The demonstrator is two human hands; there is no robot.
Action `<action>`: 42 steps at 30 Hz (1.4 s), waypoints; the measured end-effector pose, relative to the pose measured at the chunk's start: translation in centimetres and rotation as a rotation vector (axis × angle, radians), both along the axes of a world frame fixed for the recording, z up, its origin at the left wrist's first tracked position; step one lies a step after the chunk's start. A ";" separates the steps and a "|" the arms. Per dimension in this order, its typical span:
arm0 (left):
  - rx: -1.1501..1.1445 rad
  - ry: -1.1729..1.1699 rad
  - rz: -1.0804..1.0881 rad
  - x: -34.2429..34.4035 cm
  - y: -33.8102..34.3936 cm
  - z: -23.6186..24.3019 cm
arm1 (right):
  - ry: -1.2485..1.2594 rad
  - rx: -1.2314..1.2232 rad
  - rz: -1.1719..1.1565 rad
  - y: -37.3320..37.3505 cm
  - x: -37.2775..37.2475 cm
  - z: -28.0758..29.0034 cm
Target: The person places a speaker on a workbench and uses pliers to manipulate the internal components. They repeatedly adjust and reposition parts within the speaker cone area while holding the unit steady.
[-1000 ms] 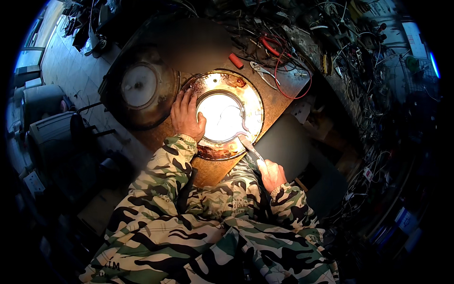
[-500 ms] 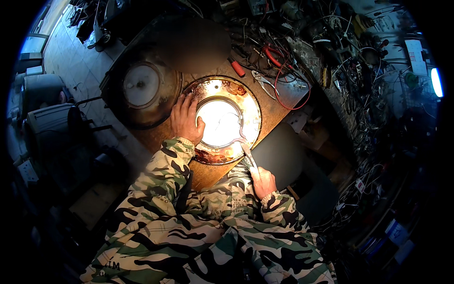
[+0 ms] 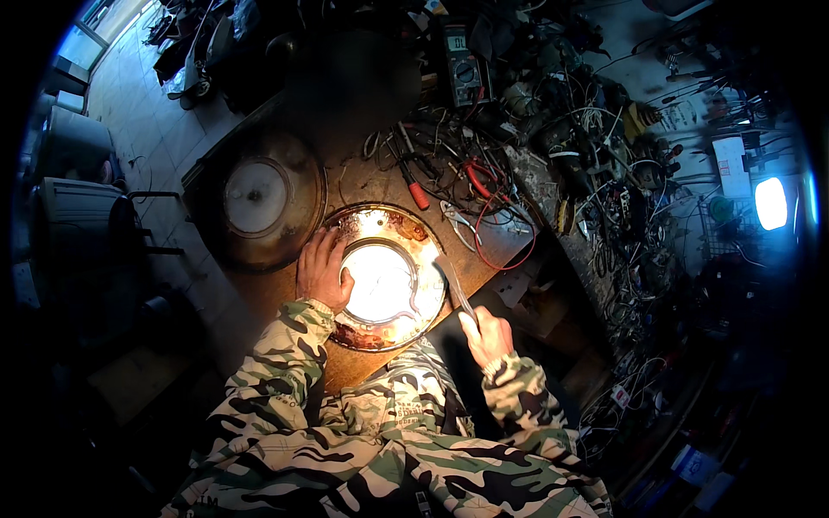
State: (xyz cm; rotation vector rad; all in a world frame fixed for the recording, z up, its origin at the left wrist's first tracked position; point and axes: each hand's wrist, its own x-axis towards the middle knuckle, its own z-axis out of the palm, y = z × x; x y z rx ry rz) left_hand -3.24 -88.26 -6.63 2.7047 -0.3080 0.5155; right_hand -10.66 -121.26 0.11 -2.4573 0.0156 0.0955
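Observation:
My left hand (image 3: 321,274) lies on the left side of a round rusty metal housing (image 3: 406,229), fingers spread, beside its brightly lit white centre (image 3: 373,281). A thin curved wire (image 3: 413,302) crosses the inner ring at the lower right. My right hand (image 3: 489,337) grips a long flat metal tool (image 3: 454,285), angled up and left, with its tip at the housing's right rim. I cannot tell whether the tip touches it. A darker round piece (image 3: 294,224) with a pale centre lies to the left of the housing.
The stained workbench (image 3: 259,289) also holds a red-handled tool (image 3: 416,195), pliers (image 3: 458,223) and tangled cables. A multimeter (image 3: 466,69) is behind them. Clutter and wires fill the right side, near a bright lamp (image 3: 771,204). Machines stand on the tiled floor at left.
The view has shifted, so the bench sits lower in frame. The tool's tip has moved from the lower right of the inner ring up to the housing's right outer rim. My left hand stays on the housing.

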 end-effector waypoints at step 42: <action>0.062 -0.060 0.013 0.9 -2.7 2.4 | -0.648 -0.745 -0.419 -26.1 35.9 3.4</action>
